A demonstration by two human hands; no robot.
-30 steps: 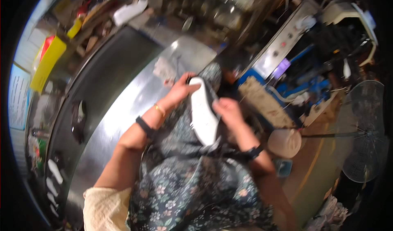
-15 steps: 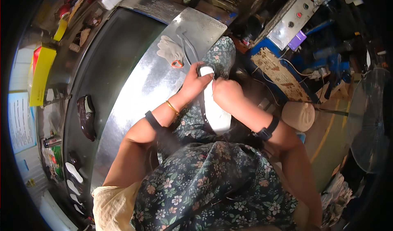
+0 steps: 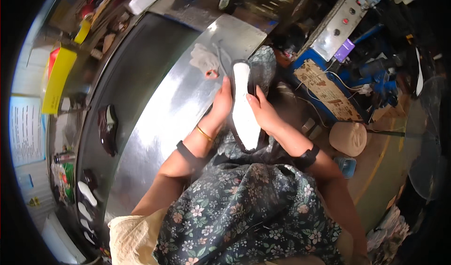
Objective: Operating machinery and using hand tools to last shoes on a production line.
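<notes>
Over my lap lies a dark shoe with a long white underside (image 3: 245, 112) turned up. Its rounded heel end points away from me and its pointed toe end toward me. My left hand (image 3: 221, 101) grips its left side, the fingers mostly hidden beneath. My right hand (image 3: 264, 113) holds the opposite side, with the thumb resting on the white surface. Just beyond the left hand, a grey work glove (image 3: 203, 59) with an orange cuff sits on the shiny metal table (image 3: 162, 98). Beside the glove is a tool with two thin dark handles (image 3: 222, 58).
Left of the table runs a dark conveyor belt (image 3: 141, 60) carrying a brown shoe (image 3: 107, 129) and several white-bottomed shoes (image 3: 87, 193). At right stand a blue machine with a button panel (image 3: 340, 30) and a large cream roll (image 3: 348, 138). A transparent fan-like disc (image 3: 427, 157) is farther right.
My right hand has opened out from a fist near the far end and now holds the shoe's right side. The left hand has slid to the left edge, uncovering more white surface.
</notes>
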